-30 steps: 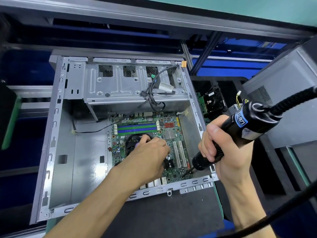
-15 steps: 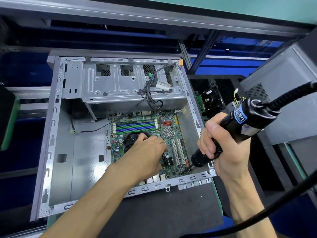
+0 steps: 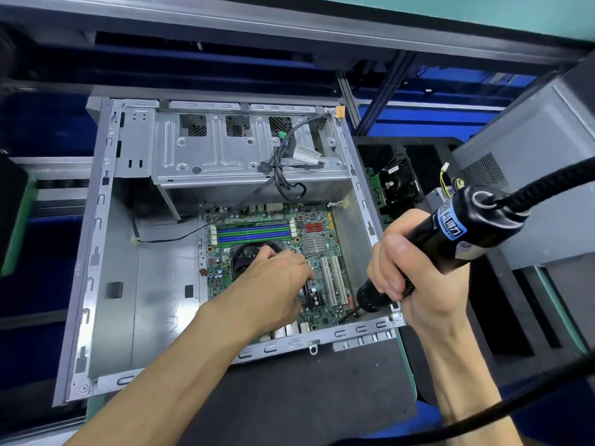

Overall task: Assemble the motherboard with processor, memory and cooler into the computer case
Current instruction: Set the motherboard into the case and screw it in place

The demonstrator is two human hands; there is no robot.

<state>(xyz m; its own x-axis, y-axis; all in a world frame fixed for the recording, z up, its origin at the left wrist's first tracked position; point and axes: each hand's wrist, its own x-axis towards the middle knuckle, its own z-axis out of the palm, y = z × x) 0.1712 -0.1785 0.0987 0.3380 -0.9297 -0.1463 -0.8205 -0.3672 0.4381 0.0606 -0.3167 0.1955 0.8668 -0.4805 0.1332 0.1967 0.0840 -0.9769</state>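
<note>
Two hands at work inside open computer case (image 3: 106, 252), lying on its side on dark bench (image 3: 289, 397), under and around both hands. Second grey case (image 3: 531, 175) standing beyond right hand, upper right. Drive cage (image 3: 225, 149) with vent holes at far end of open case, past both hands; black cable bundle (image 3: 283, 175) draped over it, hanging toward board. Green motherboard (image 3: 322, 252) seated in near-right corner of case, directly beneath left hand and just left of right hand. Black electric screwdriver (image 3: 450, 239) gripped by right hand (image 3: 405, 272), fingers wrapped round barrel, tilted down-left, bit tip touching near-right corner of motherboard; coiled cord running off from tool's rear toward upper right. Left hand (image 3: 277, 284) resting on board with fingers curled over black cooler (image 3: 248, 255), mostly covering it; exact grip on cooler cannot tell. Memory sticks (image 3: 254, 231) in blue and green slots just beyond left hand. White expansion slots (image 3: 335, 278) between the two hands. Small silver heatsink (image 3: 317, 244) beyond those slots. Loose black fan part (image 3: 399, 178) in foam tray beyond right hand.
</note>
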